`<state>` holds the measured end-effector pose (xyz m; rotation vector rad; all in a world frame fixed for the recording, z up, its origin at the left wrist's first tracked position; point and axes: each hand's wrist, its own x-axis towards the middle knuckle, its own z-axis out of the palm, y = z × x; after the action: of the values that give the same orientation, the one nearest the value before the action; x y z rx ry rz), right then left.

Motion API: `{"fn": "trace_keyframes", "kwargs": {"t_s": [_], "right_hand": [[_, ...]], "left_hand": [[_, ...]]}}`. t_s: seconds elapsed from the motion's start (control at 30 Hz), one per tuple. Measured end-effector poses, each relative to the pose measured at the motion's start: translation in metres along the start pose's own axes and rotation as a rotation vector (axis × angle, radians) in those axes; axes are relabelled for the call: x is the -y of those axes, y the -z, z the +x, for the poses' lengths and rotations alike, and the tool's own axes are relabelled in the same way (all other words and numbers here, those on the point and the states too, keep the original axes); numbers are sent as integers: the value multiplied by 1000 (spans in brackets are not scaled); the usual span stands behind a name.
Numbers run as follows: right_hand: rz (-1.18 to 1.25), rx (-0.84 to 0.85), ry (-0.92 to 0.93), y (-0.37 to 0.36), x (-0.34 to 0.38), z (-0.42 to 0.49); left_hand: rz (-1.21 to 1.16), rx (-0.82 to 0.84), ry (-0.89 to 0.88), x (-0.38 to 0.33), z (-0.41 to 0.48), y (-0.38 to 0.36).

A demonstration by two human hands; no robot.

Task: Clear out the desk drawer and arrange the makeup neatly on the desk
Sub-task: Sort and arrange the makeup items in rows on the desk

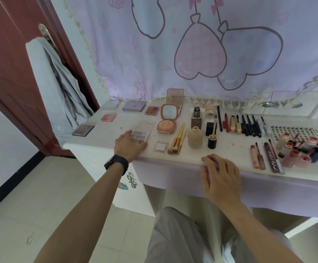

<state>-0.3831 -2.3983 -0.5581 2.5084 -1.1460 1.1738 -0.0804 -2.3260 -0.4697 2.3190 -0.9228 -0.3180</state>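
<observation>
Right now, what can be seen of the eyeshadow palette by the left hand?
The eyeshadow palette lies flat and open near the front edge of the desk. Its tray holds rows of small square pans in muted pinks, browns and greys; the pale lid is folded back behind it. The left hand touches its near-left corner.
</observation>
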Motion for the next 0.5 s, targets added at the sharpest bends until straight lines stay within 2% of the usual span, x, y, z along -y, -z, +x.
{"fn": "trace_keyframes", "kwargs": {"t_s": [0.27,0.4,0.5], "right_hand": [[49,151,-47,22,10,5],[148,162,73,32,36,8],[236,274,160,25,74,15]], "left_hand": [[-73,4,-95,11,-10,5],[-28,-13,-157,36,-14,19],[-13,-62,-146,62,-11,35]]}}
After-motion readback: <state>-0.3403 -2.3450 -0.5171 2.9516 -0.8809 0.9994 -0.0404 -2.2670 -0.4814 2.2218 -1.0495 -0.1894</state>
